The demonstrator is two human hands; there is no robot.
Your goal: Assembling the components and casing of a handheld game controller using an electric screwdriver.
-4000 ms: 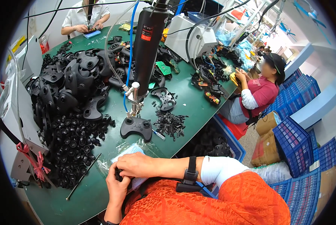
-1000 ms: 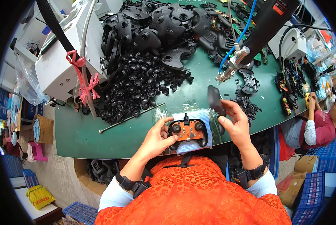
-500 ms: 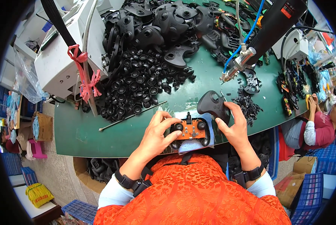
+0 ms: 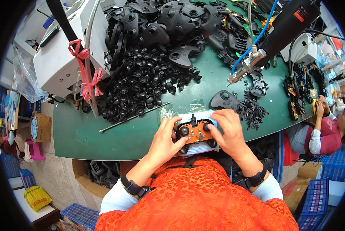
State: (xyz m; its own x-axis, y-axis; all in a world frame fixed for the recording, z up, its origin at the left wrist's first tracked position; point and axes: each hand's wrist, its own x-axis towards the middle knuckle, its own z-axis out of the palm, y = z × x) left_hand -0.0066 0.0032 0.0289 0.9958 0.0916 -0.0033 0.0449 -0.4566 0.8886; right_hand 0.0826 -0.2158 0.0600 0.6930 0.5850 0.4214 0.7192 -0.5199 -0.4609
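While both hands worked at the near edge of the green table (image 4: 114, 134), the orange controller board (image 4: 196, 133) sat between them on a pale cloth (image 4: 197, 148). Left hand (image 4: 165, 138) was clamped on the board's left side, thumb up by the left stick. Right hand (image 4: 227, 131) was closed over the right side, fingers curled across the top edge. At one o'clock from the board, just past the right fingertips, lay a black controller shell (image 4: 225, 101). Further out at one o'clock hung a powered screwdriver (image 4: 257, 56) with a blue hose. A thin metal rod (image 4: 136, 116) lay at ten o'clock, and beyond it a heap of small black caps (image 4: 141, 88).
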